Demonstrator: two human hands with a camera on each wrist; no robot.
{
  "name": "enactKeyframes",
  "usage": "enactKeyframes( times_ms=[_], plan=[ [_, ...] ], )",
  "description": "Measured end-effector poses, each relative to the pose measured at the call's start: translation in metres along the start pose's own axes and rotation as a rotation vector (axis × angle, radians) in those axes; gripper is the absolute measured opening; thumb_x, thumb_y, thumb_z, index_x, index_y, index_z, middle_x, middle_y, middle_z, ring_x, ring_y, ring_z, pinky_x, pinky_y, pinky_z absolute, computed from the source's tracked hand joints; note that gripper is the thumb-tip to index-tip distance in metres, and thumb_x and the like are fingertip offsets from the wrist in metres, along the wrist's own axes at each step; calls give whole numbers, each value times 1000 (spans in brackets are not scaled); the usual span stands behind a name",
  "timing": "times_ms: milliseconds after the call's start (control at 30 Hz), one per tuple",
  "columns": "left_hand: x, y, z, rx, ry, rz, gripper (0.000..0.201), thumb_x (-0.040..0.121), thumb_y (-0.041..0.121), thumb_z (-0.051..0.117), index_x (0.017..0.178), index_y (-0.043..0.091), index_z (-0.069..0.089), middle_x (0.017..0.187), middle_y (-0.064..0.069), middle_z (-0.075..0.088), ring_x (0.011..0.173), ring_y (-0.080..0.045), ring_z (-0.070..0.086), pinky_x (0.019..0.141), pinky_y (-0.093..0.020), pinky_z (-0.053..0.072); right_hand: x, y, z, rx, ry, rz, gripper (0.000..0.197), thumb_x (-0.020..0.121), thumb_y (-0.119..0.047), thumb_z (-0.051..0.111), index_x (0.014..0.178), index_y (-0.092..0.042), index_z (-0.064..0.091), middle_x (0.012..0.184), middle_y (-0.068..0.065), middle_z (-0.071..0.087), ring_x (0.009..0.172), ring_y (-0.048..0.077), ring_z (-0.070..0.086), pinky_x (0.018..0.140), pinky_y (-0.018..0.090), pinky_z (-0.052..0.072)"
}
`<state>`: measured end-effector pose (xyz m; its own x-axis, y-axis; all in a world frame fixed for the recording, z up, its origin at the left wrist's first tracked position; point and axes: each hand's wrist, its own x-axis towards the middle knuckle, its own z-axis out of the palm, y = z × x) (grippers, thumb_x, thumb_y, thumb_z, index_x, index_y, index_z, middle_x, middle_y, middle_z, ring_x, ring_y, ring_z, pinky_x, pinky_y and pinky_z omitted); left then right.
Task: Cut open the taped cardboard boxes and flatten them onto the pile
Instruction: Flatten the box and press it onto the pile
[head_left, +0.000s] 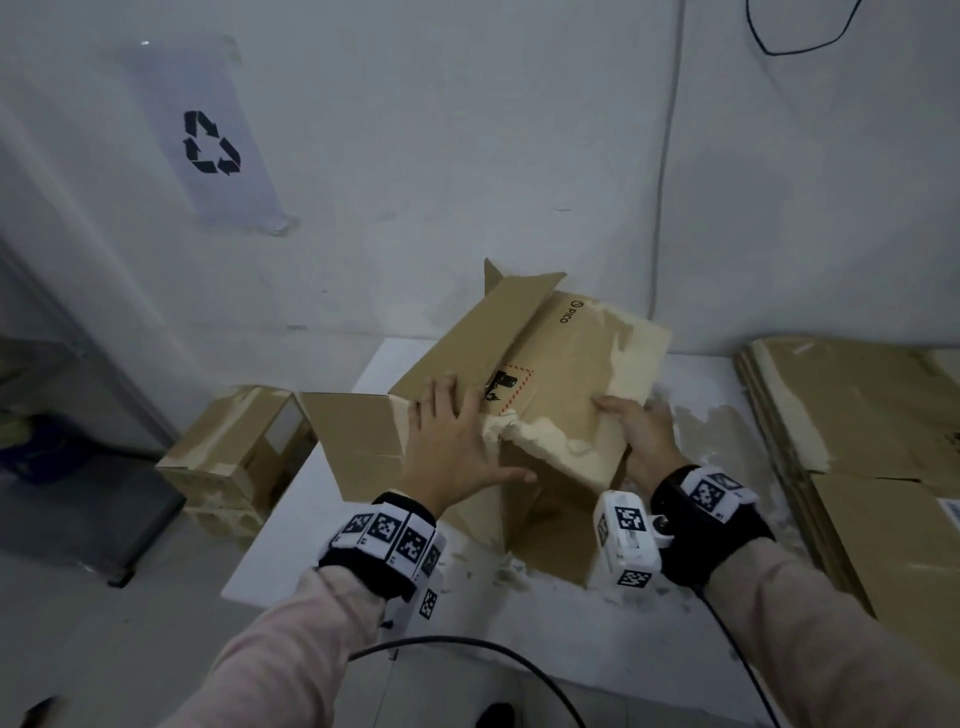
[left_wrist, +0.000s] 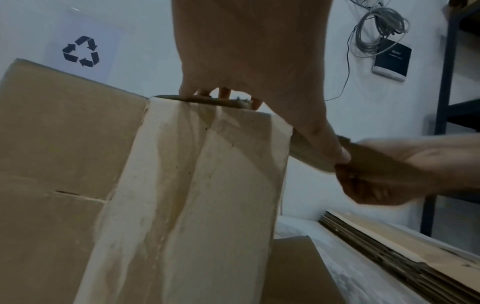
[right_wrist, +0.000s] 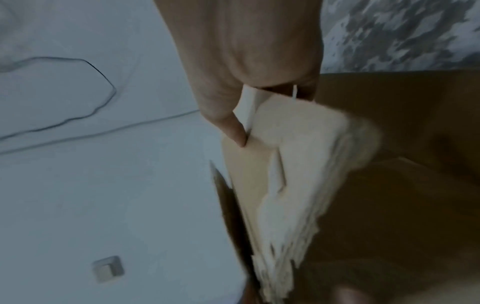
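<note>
On the white bench (head_left: 597, 649), the opened box (head_left: 561, 364) stood half collapsed between our hands. Our left hand (head_left: 457, 447) pressed flat, fingers spread, on its top panel; our right hand (head_left: 641, 431) pinched the torn right edge. We judged we were mid-flattening; next we needed to push it flat and move it right onto the pile (head_left: 857, 415).

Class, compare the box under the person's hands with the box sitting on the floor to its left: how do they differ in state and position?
The box on the table has its flaps open and its tape torn; the floor box is taped shut. The left hand presses the table box and the right hand grips its flap; nobody touches the floor box. Both are brown cardboard.
</note>
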<state>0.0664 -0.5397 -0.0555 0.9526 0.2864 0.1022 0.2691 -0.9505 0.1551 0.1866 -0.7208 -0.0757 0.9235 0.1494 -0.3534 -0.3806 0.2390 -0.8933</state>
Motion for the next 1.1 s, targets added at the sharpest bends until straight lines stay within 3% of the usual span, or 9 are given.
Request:
enactKeyframes(
  times_ms=[167, 267, 400, 500, 633, 767, 867, 967, 1100],
  plan=[
    [8, 4, 6, 40, 141, 1, 73, 79, 75, 27, 121, 19, 46, 128, -15, 45, 120, -36, 41, 96, -51, 38, -29, -56, 7, -59, -199, -214, 47, 94, -54, 44, 109, -11, 56, 93, 11, 68, 81, 25, 67, 78, 40, 55],
    [10, 2, 7, 50, 158, 33, 64, 84, 66, 22, 118, 19, 47, 120, -15, 50, 109, -36, 47, 91, -48, 39, -22, -60, 18, -56, -105, -166, 46, 99, -48, 32, 99, -10, 58, 88, 13, 67, 72, 25, 65, 71, 35, 52],
    [13, -3, 2, 1, 162, 70, 62, 82, 67, 21, 115, 21, 49, 105, -10, 54, 98, -30, 52, 87, -42, 40, 1, -22, 34, -245, -83, 65, 37, 100, -20, 34, 125, -1, 53, 110, 18, 60, 91, 27, 56, 69, 31, 46],
    [13, -6, -5, -46, 171, 82, 68, 80, 71, 20, 112, 21, 54, 98, -8, 58, 91, -29, 55, 85, -40, 41, -1, -5, 53, -499, -256, 112, 44, 103, -33, 32, 138, -8, 44, 134, 10, 51, 119, 27, 49, 98, 34, 40],
    [11, -8, -11, -30, 133, 95, 70, 79, 69, 16, 117, 21, 53, 100, -9, 58, 92, -29, 53, 85, -38, 38, -3, -2, 65, -566, -341, 81, 54, 103, -43, 25, 145, -10, 35, 145, 8, 43, 134, 26, 39, 104, 31, 33],
    [10, -9, -13, -42, 110, 80, 71, 78, 66, 15, 119, 21, 51, 102, -8, 58, 94, -31, 53, 81, -35, 37, 15, 1, 41, -561, -208, 36, 35, 101, -35, 36, 112, -9, 58, 111, 12, 60, 92, 27, 58, 75, 31, 46],
    [12, -7, -13, -54, 104, 96, 72, 79, 65, 14, 125, 23, 49, 105, -9, 58, 96, -30, 53, 81, -34, 38, 16, -6, -1, -702, -375, 108, 28, 99, -23, 41, 81, -11, 58, 77, 9, 57, 59, 17, 55, 57, 25, 42],
    [15, -6, -14, -49, 57, 129, 69, 82, 66, 14, 132, 29, 42, 103, -10, 56, 98, -31, 53, 84, -38, 43, 8, -6, -35, -832, -697, 248, 21, 95, -16, 52, 114, -17, 62, 107, 11, 66, 90, 27, 65, 82, 36, 52],
    [15, -6, -24, 30, -124, 135, 53, 95, 61, 18, 136, 38, 42, 123, -16, 43, 114, -35, 46, 94, -46, 41, -19, 12, -29, -794, -914, 195, 71, 83, -3, 63, 134, -46, 39, 141, -6, 47, 127, 19, 48, 106, 45, 41]
  ],
)
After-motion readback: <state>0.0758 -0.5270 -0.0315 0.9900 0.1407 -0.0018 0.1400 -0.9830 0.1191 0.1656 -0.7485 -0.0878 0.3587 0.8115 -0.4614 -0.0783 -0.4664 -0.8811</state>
